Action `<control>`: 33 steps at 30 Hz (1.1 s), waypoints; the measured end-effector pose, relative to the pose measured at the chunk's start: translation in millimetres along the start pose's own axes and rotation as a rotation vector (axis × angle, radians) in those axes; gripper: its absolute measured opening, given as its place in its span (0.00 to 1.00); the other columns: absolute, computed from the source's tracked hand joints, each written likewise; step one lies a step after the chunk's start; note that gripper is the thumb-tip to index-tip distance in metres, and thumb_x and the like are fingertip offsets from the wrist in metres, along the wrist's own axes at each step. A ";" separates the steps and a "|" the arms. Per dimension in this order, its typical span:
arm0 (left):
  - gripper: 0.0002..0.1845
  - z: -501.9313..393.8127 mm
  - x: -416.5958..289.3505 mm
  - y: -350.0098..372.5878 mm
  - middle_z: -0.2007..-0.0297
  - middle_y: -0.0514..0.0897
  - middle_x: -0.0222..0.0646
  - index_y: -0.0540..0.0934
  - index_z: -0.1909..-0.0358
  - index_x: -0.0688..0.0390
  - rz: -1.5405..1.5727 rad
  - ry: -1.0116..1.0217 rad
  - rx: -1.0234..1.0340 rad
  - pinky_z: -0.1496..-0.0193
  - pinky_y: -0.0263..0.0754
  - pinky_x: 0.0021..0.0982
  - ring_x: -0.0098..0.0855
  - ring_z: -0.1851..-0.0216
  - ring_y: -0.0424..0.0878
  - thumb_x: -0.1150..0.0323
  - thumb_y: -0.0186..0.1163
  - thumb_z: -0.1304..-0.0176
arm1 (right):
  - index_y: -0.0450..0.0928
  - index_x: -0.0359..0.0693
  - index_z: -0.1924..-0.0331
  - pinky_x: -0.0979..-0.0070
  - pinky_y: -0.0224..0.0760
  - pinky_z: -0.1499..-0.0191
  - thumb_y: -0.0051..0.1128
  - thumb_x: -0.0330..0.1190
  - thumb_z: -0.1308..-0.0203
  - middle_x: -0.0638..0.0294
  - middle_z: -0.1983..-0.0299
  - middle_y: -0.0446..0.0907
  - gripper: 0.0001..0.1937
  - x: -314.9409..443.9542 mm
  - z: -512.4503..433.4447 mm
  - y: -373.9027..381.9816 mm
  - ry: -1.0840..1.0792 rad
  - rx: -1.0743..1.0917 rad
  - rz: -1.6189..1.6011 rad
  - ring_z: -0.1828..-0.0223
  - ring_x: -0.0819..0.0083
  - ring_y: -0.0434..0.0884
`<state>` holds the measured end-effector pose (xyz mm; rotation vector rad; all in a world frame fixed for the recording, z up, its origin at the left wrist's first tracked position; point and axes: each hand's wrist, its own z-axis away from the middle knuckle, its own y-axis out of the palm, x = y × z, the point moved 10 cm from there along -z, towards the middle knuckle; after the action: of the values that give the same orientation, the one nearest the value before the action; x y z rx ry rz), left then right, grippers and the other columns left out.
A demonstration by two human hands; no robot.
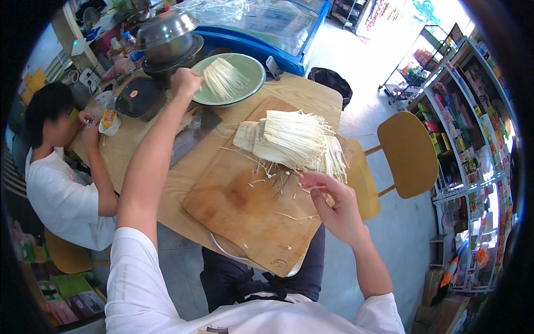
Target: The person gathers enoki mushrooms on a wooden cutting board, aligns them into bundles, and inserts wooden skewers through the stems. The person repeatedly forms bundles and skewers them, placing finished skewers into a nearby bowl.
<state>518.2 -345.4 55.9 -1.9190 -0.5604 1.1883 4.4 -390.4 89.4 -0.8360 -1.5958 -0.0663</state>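
Observation:
My left hand is at the left rim of a pale green enamel basin, its fingers closed beside a flat bunch of enoki mushrooms lying in the basin; whether it grips them is unclear. Over the right part of a wooden cutting board, my right hand is held with thumb and fingers apart and nothing between them. Stacked flat bunches of enoki mushrooms lie on the far part of the board, just beyond that hand. Loose stems and small caps are scattered on the wood.
At the left, a person in a white shirt sits at the wooden table. A metal steamer pot, a black lidded container and a cleaver-like metal blade stand or lie nearby. A chair is at the right, before stocked shelves.

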 end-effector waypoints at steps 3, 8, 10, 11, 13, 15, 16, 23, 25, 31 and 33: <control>0.10 9.5 2.0 -7.9 0.56 0.93 0.44 0.93 0.62 0.52 -0.067 0.000 -0.003 0.46 0.86 0.47 0.48 0.51 0.92 0.62 0.76 0.44 | 0.82 0.34 0.39 0.68 0.82 0.40 0.54 0.16 0.30 0.52 0.45 0.88 0.18 0.0 -10.8 -14.9 -0.020 -0.069 0.094 0.44 0.63 0.89; 0.15 82.3 -84.0 -37.2 0.63 0.91 0.50 0.89 0.64 0.61 0.006 0.469 -0.255 0.55 0.81 0.49 0.51 0.59 0.89 0.58 0.67 0.29 | 0.77 0.34 0.34 0.57 0.72 0.29 0.58 0.27 0.26 0.45 0.34 0.80 0.20 -7.8 -51.3 -41.9 -0.088 -0.229 0.417 0.31 0.50 0.79; 0.23 116.5 -114.2 1.0 0.72 0.88 0.49 0.88 0.66 0.63 0.183 0.421 0.087 0.61 0.80 0.47 0.50 0.68 0.88 0.50 0.66 0.27 | 0.73 0.35 0.28 0.54 0.63 0.22 0.57 0.34 0.23 0.41 0.26 0.72 0.24 -19.6 -73.6 -38.8 -0.099 -0.286 0.512 0.23 0.44 0.69; 0.26 135.6 -128.2 19.7 0.73 0.87 0.50 0.89 0.66 0.62 0.142 0.385 0.244 0.61 0.80 0.48 0.49 0.69 0.88 0.47 0.64 0.26 | 0.69 0.35 0.25 0.52 0.59 0.21 0.54 0.37 0.21 0.40 0.24 0.68 0.26 -28.3 -82.3 -31.9 -0.084 -0.271 0.555 0.20 0.42 0.64; 0.27 171.7 -150.6 37.4 0.71 0.88 0.54 0.89 0.67 0.65 0.110 0.335 0.407 0.57 0.81 0.50 0.52 0.65 0.88 0.48 0.63 0.25 | 0.62 0.35 0.21 0.50 0.51 0.17 0.50 0.43 0.19 0.38 0.19 0.58 0.31 -50.2 -96.3 -17.4 0.009 -0.235 0.634 0.16 0.39 0.54; 0.25 196.4 -165.0 41.2 0.65 0.89 0.60 0.89 0.67 0.68 0.093 0.313 0.477 0.51 0.82 0.53 0.58 0.58 0.89 0.53 0.64 0.25 | 0.57 0.34 0.18 0.44 0.43 0.16 0.42 0.47 0.16 0.36 0.17 0.54 0.33 -67.5 -99.3 -4.4 0.079 -0.172 0.620 0.14 0.37 0.48; 0.24 204.1 -170.8 32.9 0.64 0.89 0.61 0.89 0.66 0.69 0.104 0.354 0.425 0.50 0.82 0.53 0.58 0.57 0.88 0.54 0.63 0.25 | 0.56 0.34 0.18 0.42 0.42 0.16 0.41 0.47 0.16 0.35 0.17 0.54 0.33 -73.2 -99.3 -0.6 0.106 -0.170 0.601 0.14 0.37 0.47; 0.17 236.4 -184.6 0.1 0.61 0.87 0.57 0.87 0.59 0.70 0.246 0.521 0.127 0.49 0.80 0.50 0.56 0.57 0.87 0.61 0.65 0.27 | 0.58 0.31 0.19 0.43 0.41 0.16 0.36 0.48 0.15 0.33 0.18 0.54 0.33 -85.4 -95.6 9.5 0.130 -0.203 0.506 0.14 0.35 0.47; 0.16 239.9 -181.6 -5.5 0.61 0.88 0.55 0.87 0.56 0.69 0.289 0.491 0.074 0.50 0.80 0.48 0.52 0.58 0.87 0.63 0.67 0.28 | 0.58 0.29 0.20 0.45 0.42 0.16 0.36 0.47 0.15 0.32 0.18 0.54 0.33 -87.0 -95.1 10.2 0.127 -0.218 0.494 0.15 0.35 0.47; 0.14 241.3 -169.4 1.3 0.59 0.87 0.53 0.85 0.57 0.70 0.491 0.375 0.096 0.54 0.81 0.47 0.53 0.60 0.86 0.66 0.68 0.30 | 0.59 0.25 0.21 0.46 0.44 0.16 0.36 0.45 0.15 0.28 0.20 0.55 0.33 -86.1 -94.6 10.1 0.094 -0.247 0.455 0.16 0.31 0.49; 0.15 233.2 -162.1 6.5 0.65 0.89 0.49 0.85 0.59 0.70 0.623 0.321 0.083 0.58 0.81 0.44 0.48 0.65 0.87 0.64 0.69 0.30 | 0.60 0.25 0.22 0.47 0.44 0.16 0.37 0.45 0.15 0.28 0.20 0.56 0.32 -85.3 -94.8 10.0 0.079 -0.257 0.450 0.16 0.31 0.49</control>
<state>236.4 -372.0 80.1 -2.2246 0.2799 1.2002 86.5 -469.6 31.7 -1.3601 -1.3087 0.0178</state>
